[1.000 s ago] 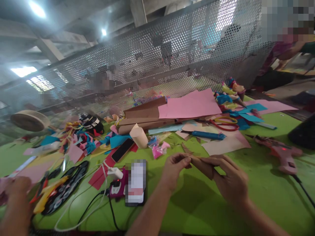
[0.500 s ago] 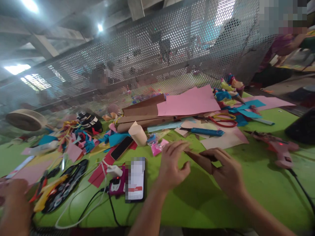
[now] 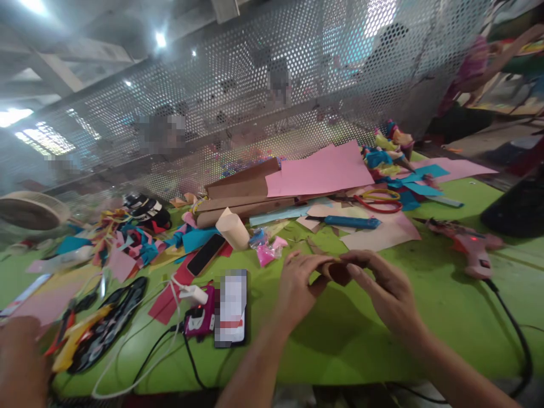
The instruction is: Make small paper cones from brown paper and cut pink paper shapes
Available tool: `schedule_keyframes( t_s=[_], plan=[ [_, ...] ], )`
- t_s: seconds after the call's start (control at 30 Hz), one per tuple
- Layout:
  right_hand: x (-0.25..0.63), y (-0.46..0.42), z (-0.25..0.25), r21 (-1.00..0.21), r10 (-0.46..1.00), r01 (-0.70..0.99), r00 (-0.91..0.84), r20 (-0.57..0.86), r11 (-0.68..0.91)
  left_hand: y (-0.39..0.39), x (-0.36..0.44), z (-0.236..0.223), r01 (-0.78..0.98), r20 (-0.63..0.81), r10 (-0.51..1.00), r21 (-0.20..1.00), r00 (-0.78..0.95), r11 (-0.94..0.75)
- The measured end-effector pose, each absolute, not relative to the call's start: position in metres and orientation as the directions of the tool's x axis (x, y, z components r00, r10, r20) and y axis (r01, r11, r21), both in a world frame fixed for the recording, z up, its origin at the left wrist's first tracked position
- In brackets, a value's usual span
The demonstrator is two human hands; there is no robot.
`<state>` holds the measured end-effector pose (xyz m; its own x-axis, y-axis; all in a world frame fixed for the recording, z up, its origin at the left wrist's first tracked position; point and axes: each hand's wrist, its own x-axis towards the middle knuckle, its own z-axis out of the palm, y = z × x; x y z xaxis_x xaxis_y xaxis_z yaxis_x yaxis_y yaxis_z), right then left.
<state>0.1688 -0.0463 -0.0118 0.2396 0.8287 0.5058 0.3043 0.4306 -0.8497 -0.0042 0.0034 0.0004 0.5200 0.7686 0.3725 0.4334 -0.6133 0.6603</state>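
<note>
My left hand (image 3: 302, 286) and my right hand (image 3: 387, 289) meet over the table, fingers closed on the two ends of a curled piece of brown paper (image 3: 339, 274). It bends into a rounded, open shape between them, its far side partly hidden by my fingers. Just behind my left hand lie small plastic bags (image 3: 267, 249) with pink and blue contents. A blue utility knife (image 3: 352, 221) rests on paper scraps beyond my right hand. To the right, a pink glue gun (image 3: 471, 246) with a lit red light lies on the table.
Phones (image 3: 232, 309) and a purple power strip (image 3: 199, 317) with loose cables are left of my hands. Red-and-yellow scissors (image 3: 380, 201), pink paper (image 3: 321, 170) and a cream paper roll (image 3: 233, 229) lie behind. Another person's hand (image 3: 23, 360) is at the far left, near yellow-handled pliers (image 3: 80, 338).
My left hand, open before, has closed on the brown paper. The paper, a flat-looking pointed strip in my right hand earlier, is now curled between both hands. The view has shifted slightly.
</note>
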Motion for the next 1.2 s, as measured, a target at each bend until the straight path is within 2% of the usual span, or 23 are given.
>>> schedule_keyframes(
  t_s=[0.1,0.2,0.37,0.57,0.77,0.87,0.97,1.03,1.1,1.2],
  plan=[
    [0.17,-0.047,-0.01,-0.858,0.823,0.282,0.268,0.5,0.43,0.005,-0.004,0.0,0.388,0.32,0.826,0.765,0.464,-0.514],
    [0.17,-0.046,-0.009,-0.856,0.837,0.306,0.238,0.493,0.417,0.006,-0.003,-0.001,0.378,0.29,0.845,0.795,0.45,-0.474],
    [0.17,-0.044,-0.008,-0.862,0.86,0.345,0.221,0.46,0.372,0.006,-0.004,0.0,0.484,0.343,0.804,0.66,0.486,-0.574],
    [0.169,-0.044,-0.008,-0.838,0.85,0.348,0.171,0.498,0.421,0.008,-0.005,-0.002,0.515,0.441,0.722,0.507,0.533,-0.691],
    [0.168,-0.043,-0.008,-0.824,0.848,0.339,0.119,0.516,0.454,0.008,-0.006,-0.006,0.521,0.487,0.677,0.433,0.552,-0.736],
    [0.168,-0.041,-0.01,-0.821,0.849,0.36,0.122,0.513,0.444,0.006,-0.005,-0.005,0.539,0.464,0.69,0.43,0.556,-0.724],
    [0.169,-0.04,-0.013,-0.81,0.827,0.388,0.177,0.533,0.439,0.006,-0.007,-0.001,0.529,0.405,0.717,0.489,0.567,-0.694],
    [0.17,-0.039,-0.013,-0.799,0.801,0.409,0.223,0.555,0.441,0.007,-0.012,0.003,0.49,0.364,0.756,0.594,0.544,-0.638],
    [0.17,-0.039,-0.013,-0.789,0.784,0.43,0.247,0.57,0.438,0.01,-0.019,0.008,0.403,0.308,0.817,0.751,0.488,-0.523],
    [0.172,-0.041,-0.013,-0.782,0.781,0.449,0.249,0.573,0.431,0.014,-0.027,0.013,0.188,0.147,0.888,0.95,0.436,-0.25]
  ],
)
